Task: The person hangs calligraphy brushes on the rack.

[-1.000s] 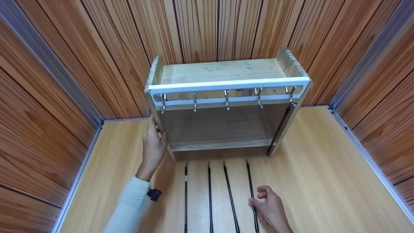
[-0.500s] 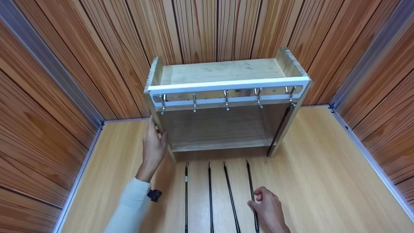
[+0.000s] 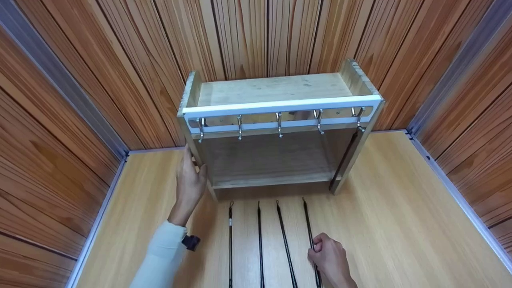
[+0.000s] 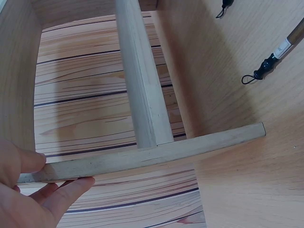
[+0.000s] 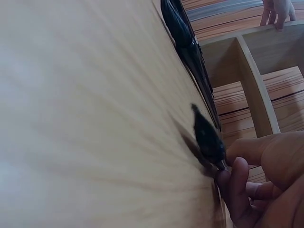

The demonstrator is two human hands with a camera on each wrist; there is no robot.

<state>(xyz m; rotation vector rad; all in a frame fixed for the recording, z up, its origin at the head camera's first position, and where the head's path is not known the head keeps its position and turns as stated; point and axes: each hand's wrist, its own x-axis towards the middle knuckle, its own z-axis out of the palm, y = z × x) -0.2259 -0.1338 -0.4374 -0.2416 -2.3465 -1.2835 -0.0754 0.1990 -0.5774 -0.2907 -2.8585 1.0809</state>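
A wooden shelf point(image 3: 276, 88) stands upright with metal hooks point(image 3: 279, 126) along its white front rail point(image 3: 256, 107). My left hand point(image 3: 190, 184) grips the shelf's left side panel point(image 4: 142, 157), thumb and fingers on opposite faces in the left wrist view. Low on the right, my right hand point(image 3: 330, 256) pinches a calligraphy brush point(image 3: 307, 218), the rightmost of those in front of the shelf. In the right wrist view its dark bristle tip point(image 5: 208, 140) shows beside the fingers, its shadow on the tabletop. Another brush point(image 3: 344, 162) hangs from the rightmost hook.
Three more brushes lie side by side on the tabletop point(image 3: 400, 224): a left one point(image 3: 230, 248), a middle one point(image 3: 260, 248) and a right one point(image 3: 285, 240). Their looped ends point at the shelf. Wood-patterned walls point(image 3: 248, 36) enclose the back and sides.
My right hand's thumb and fingers have closed onto the rightmost lying brush, whose looped end has shifted slightly left. My left hand keeps its hold on the shelf.
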